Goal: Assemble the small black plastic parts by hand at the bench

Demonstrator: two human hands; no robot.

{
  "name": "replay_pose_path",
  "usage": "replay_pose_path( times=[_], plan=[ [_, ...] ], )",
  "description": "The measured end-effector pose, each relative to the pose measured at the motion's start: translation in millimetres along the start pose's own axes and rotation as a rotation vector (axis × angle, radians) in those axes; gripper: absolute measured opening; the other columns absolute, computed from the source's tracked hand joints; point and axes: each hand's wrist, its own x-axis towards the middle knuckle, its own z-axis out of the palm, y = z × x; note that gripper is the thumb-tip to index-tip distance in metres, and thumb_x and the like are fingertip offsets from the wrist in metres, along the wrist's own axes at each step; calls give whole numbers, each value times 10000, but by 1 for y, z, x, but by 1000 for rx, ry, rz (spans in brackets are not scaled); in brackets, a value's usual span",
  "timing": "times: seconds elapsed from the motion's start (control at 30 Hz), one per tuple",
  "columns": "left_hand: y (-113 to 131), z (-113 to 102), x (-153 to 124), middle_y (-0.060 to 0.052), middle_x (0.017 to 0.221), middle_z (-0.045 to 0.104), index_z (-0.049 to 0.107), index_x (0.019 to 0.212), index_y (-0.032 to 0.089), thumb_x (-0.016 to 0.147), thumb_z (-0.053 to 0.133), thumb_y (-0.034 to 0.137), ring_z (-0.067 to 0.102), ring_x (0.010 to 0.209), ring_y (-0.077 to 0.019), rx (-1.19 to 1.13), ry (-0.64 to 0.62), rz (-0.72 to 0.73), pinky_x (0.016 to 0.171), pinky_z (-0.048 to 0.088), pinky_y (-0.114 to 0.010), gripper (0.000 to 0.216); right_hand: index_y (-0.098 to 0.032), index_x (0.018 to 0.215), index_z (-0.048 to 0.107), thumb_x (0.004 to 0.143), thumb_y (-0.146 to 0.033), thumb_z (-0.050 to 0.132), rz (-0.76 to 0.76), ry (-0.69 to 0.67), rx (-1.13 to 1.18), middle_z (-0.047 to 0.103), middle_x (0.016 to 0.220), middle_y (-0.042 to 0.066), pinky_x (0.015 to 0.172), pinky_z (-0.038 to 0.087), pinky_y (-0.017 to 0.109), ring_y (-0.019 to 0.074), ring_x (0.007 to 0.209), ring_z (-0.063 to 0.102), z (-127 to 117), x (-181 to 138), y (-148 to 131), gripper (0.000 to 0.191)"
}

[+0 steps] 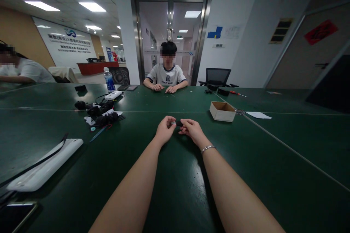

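Over the green table, my left hand point(165, 129) pinches the silvery end of a small dark piece point(178, 123). The fingers of my right hand point(193, 129) are closed on its black end, so the piece spans the gap between both hands. It looks short and narrow, possibly a USB stick, but is too small to tell for sure. Fingertips hide part of it. My right wrist wears a silver bracelet point(208, 148). To the right of my hands stands an open cardboard box point(222, 112), apart from them.
Left on the green table point(123, 174) lie bundled black cables point(105, 119), tweezers point(97, 134), a long white device point(49, 165) and a phone point(18, 216). A bottle point(109, 80) stands farther back. Opposite sits a person point(166, 74). A red screwdriver point(237, 93) and paper point(258, 115) lie right.
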Motion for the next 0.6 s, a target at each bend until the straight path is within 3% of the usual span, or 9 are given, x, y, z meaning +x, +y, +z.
replay_pose_path(
  times=[0.1, 0.2, 0.3, 0.4, 0.53, 0.6],
  plan=[
    [-1, 0, 3, -95, 1081, 595, 546, 1049, 153, 776, 616, 220, 616, 772, -131, -124, 19, -166, 631, 468, -223, 289, -113, 824, 619, 808, -255, 702, -8, 12, -4, 574, 546, -2, 531, 597, 261, 76, 411, 510, 1, -2, -2, 165],
    [-2, 0, 5, -59, 814, 616, 534, 1039, 126, 862, 502, 373, 551, 524, -92, -153, -2, -278, 470, 389, -196, 305, -108, 826, 618, 815, -224, 683, 0, 6, -23, 574, 548, -3, 512, 591, 253, 75, 408, 508, 3, -4, -4, 134],
    [-3, -1, 4, 16, 605, 529, 572, 964, 133, 852, 500, 340, 453, 432, -66, -99, -31, -202, 436, 340, -180, 245, -102, 821, 618, 818, -209, 671, 0, -12, -27, 573, 545, -4, 510, 588, 247, 73, 408, 507, 3, -4, -3, 119],
    [-3, -2, 2, 10, 683, 560, 589, 990, 157, 801, 552, 285, 477, 473, -62, -110, -56, -147, 460, 357, -175, 231, -110, 821, 621, 803, -234, 692, -10, -21, -17, 574, 548, -5, 504, 586, 247, 77, 408, 512, 2, -3, -3, 145],
    [-3, -1, 1, 26, 580, 513, 572, 1072, 160, 877, 428, 364, 425, 421, -72, -117, -93, -168, 433, 324, -184, 317, -114, 820, 629, 792, -241, 703, -7, -59, -21, 578, 559, 0, 508, 584, 240, 79, 419, 519, 1, -2, -2, 150],
    [-2, -1, 0, 16, 622, 536, 581, 1087, 182, 867, 454, 334, 466, 482, -79, -89, -91, -127, 466, 347, -180, 296, -116, 825, 629, 791, -238, 703, -12, -56, -24, 580, 564, 0, 512, 585, 242, 79, 423, 521, 1, -2, -1, 146]
  ],
)
